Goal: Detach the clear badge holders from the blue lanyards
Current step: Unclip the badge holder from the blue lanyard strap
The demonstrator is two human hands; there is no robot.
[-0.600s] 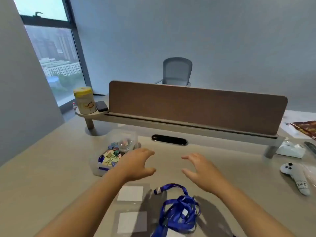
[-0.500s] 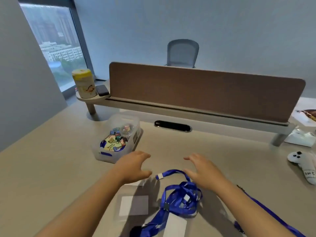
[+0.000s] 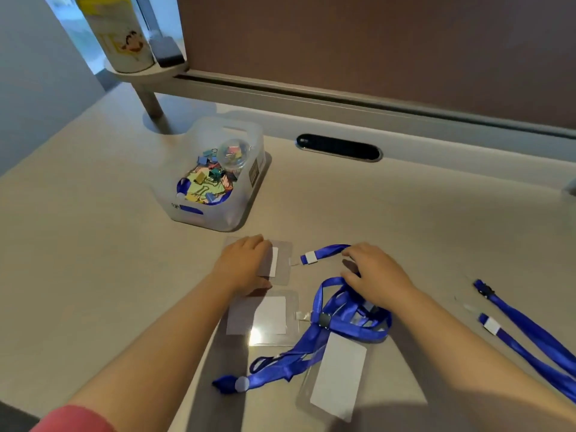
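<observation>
Pressing under left grip [image 3: 246, 265]: badge holder [image 3: 280, 260] (flat)

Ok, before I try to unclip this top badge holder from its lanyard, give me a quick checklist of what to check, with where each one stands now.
1. Left hand pinning the top badge holder flat: ok.
2. Right hand on that holder's blue lanyard: ok, fingertips on the strap loop.
3. White clip end exposed, facing the holder's tab: ok.
4. Clip already released: cannot tell, the joint is too small to read.
5. Strap free of the tangled lanyard pile: cannot tell, the right hand covers it.
6. Desk bare to the left for setting the freed holder down: ok.
</observation>
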